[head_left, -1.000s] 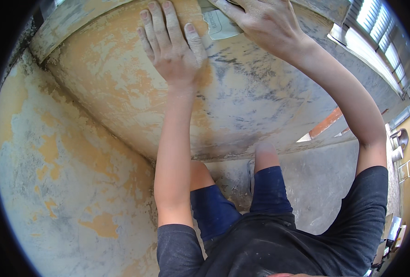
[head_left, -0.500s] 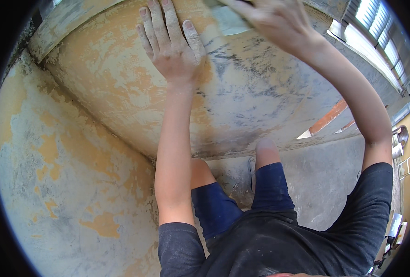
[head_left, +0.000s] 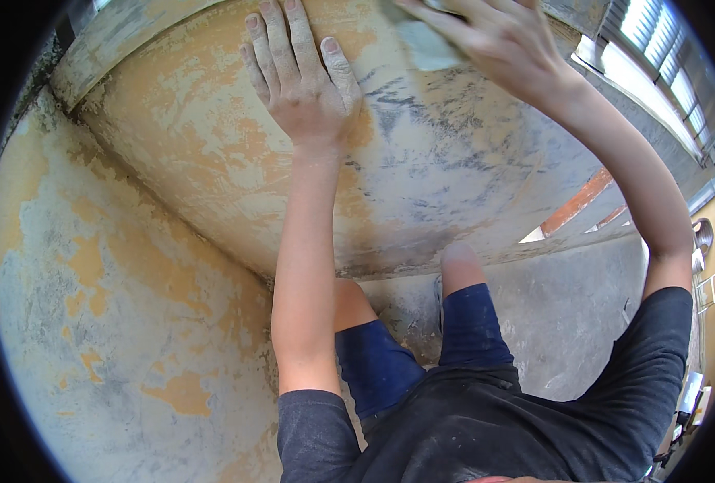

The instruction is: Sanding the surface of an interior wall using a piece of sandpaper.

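"Grasping what, up between 12 and 1 o'clock?"

"Grasping a pale sheet (head_left: 430,50) with the right hand (head_left: 509,39), against the patchy ochre-and-grey wall (head_left: 237,153). Blurred around the knuckles, so cannot tell how tightly clenched."

"Looking how?"

"Pale greenish-grey, smooth-seeming, smeared by blur; overlapped by thumb and fingers along the upper right side."

"And with the left hand (head_left: 311,98)?"

"Resting open on the same wall, between 11 and 12, with fingers slightly spread and dusted pale."

"Farther out?"

"Past the wall, reaching grey floor (head_left: 559,326) near 4, a black shirt (head_left: 486,427) around 5, then a second mottled wall (head_left: 124,274) between 8 and 9."

"Noticing any containers?"

"Seeing a white, bucket-like container (head_left: 698,260) at 3, near the far rim, well apart from the sheet. Too small and partly hidden; cannot make out the contents."
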{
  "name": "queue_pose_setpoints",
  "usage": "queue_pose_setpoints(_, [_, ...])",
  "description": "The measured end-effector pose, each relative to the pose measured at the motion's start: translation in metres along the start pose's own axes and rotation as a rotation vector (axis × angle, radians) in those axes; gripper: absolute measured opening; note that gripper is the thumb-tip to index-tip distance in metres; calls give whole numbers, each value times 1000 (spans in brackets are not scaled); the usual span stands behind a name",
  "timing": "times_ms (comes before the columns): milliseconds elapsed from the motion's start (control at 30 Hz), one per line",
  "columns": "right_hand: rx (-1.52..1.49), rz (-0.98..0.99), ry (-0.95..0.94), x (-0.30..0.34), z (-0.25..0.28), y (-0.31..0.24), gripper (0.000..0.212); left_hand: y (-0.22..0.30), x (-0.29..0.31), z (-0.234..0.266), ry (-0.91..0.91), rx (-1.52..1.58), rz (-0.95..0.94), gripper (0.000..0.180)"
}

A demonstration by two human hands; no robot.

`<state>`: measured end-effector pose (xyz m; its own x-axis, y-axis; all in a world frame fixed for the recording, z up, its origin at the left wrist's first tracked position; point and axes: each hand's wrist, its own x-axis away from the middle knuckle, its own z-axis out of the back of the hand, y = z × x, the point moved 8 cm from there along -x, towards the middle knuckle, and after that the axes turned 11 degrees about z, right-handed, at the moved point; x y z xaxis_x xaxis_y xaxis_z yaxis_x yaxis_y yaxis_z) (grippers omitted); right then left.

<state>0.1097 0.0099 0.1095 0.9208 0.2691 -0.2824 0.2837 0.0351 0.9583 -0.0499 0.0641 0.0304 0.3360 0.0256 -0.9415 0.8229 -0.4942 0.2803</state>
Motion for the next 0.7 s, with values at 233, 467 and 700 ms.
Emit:
queue_pose_setpoints(233, [-35, -20, -234, -43, -7, -5, 14, 4, 1, -3, -2, -2, 28, 54])
queue_pose_setpoints(467, [-44, 0, -191, 14, 10, 2, 21, 2, -3, 3, 21, 17, -7, 54])
queue_pose_setpoints(700, [-38, -13, -242, -32, -9, -11, 21, 4, 2, -1, 23, 3, 3, 53])
